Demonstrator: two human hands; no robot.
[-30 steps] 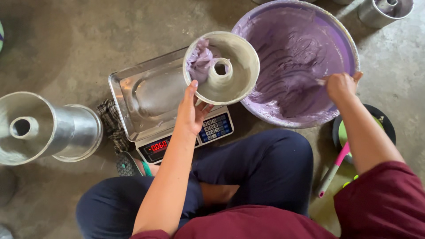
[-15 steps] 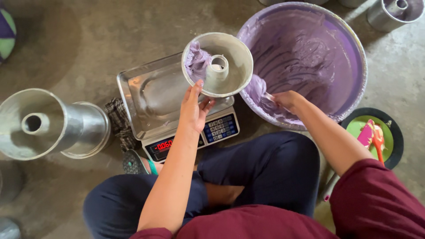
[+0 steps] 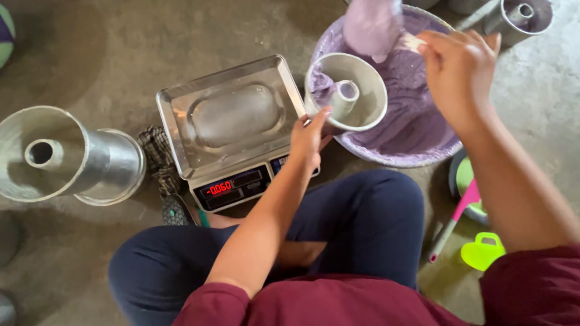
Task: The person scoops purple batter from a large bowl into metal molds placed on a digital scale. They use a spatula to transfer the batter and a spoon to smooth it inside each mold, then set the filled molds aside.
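My left hand (image 3: pixel 309 134) grips the rim of a small metal tube cake pan (image 3: pixel 345 92), held in the air over the near edge of a big bowl of purple batter (image 3: pixel 417 130). A little purple batter lies inside the pan. My right hand (image 3: pixel 458 69) is raised above the bowl and holds a scraper (image 3: pixel 373 25) loaded with a thick blob of purple batter, just above and behind the pan. The digital scale (image 3: pixel 232 130) with its bare steel tray sits left of the pan, its red display lit.
A stack of metal tube pans (image 3: pixel 60 154) lies on its side at the left. Another tube pan (image 3: pixel 518 19) stands at the top right. A pink spatula (image 3: pixel 453 218), a green scoop (image 3: pixel 481 250) and a dark dish (image 3: pixel 459 175) lie at the right. Concrete floor all around.
My left hand has lifted the pan off the scale and moved it right, over the bowl's edge. My right hand scooped batter and raised it above the pan. The scale tray is now bare.
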